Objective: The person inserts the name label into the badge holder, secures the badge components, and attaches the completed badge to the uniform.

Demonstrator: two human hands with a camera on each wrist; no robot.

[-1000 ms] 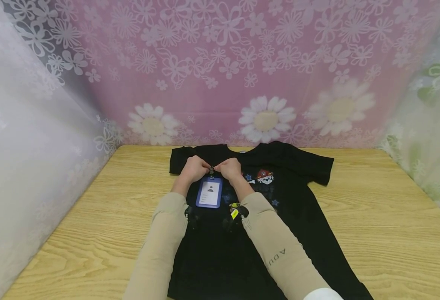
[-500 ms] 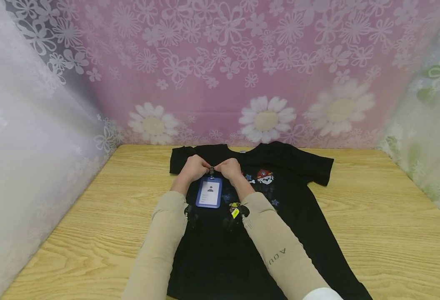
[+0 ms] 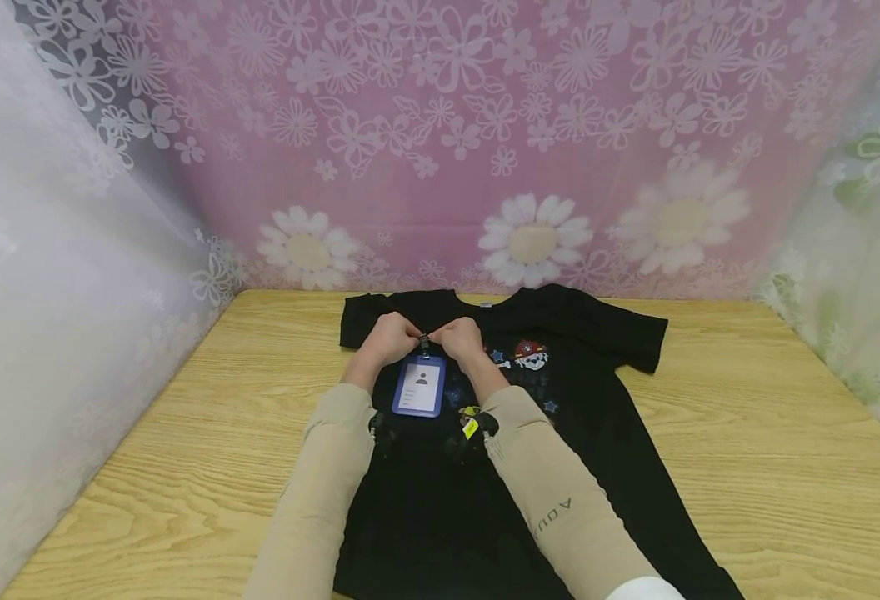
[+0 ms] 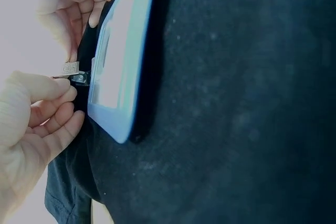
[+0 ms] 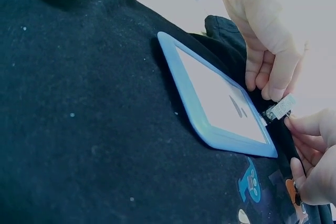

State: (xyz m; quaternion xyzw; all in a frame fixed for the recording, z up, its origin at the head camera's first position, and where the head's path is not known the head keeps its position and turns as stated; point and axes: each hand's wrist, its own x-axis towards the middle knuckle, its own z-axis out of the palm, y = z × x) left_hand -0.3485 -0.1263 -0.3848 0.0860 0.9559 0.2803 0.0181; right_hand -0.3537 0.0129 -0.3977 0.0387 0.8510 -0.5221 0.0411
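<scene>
A blue-framed badge holder with a white card lies on a black T-shirt. Its metal clip sits at the top, against a raised fold of the shirt. My left hand pinches the clip from the left, thumb at its base; in the left wrist view its other fingers curl beside the cloth. From the right, my right hand has its fingertips at the clip's other edge, with lower fingers against the shirt. How far the clip's jaws stand apart cannot be told.
The T-shirt spreads over a wooden table, its printed cartoon dog right of my hands. A pink flowered curtain hangs behind the table, with pale curtains at both sides. Black cameras are strapped to my wrists.
Almost nothing differs: both hands stay at the clip, and the badge holder lies in the same spot. The whole view has shifted very slightly.
</scene>
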